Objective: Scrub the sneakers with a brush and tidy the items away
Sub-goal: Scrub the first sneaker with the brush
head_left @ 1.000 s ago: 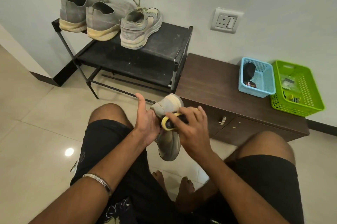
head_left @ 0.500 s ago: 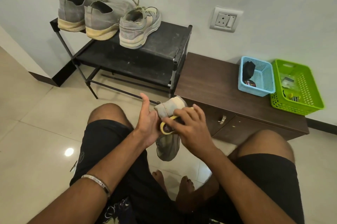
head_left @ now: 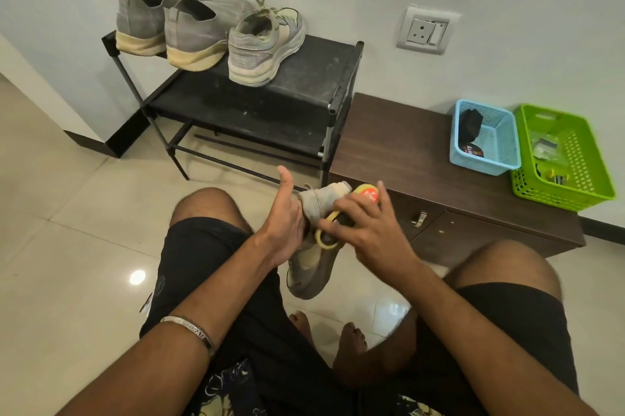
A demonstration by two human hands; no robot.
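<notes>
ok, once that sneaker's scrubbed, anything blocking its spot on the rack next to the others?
Nothing visible does. The sneaker is held over the floor in front of the rack. The top shelf is bare to the right of the three shoes parked there.

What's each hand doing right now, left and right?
Left hand: holds the sneaker from the side, thumb raised.
Right hand: fingers curled around the yellow brush, pressing it on the sneaker.
</notes>
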